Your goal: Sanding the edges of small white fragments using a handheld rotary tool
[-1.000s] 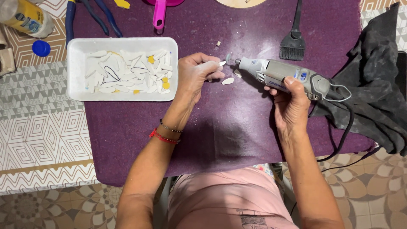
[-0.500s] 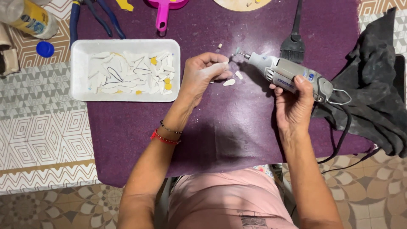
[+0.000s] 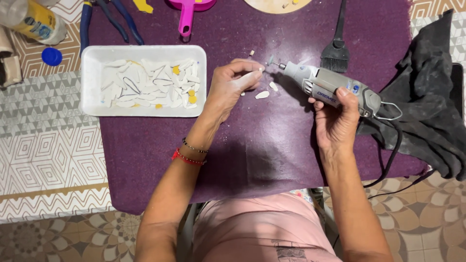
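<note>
My right hand (image 3: 338, 116) grips a grey corded rotary tool (image 3: 330, 88), its small grinding tip pointing left. Just left of that tip, my left hand (image 3: 232, 86) pinches a small white piece between fingertips; the piece is mostly hidden by the fingers. Two white petal-shaped pieces (image 3: 262, 94) lie on the purple cloth (image 3: 252, 150) below the tool's tip. A white foam tray (image 3: 92, 104) holding several white and yellow pieces sits to the left of my left hand.
A black brush (image 3: 336, 51) lies behind the tool. Dark grey cloth (image 3: 432, 102) is bunched at the right. Blue-handled pliers (image 3: 104, 19), a pink scoop (image 3: 187, 14), a round wooden disc (image 3: 276, 5), a yellow bottle (image 3: 34, 22) and blue cap (image 3: 51, 56) lie along the back.
The rotary tool has drawn back slightly to the right, so its tip stands a little apart from the piece in my left fingers. The view has shifted a little.
</note>
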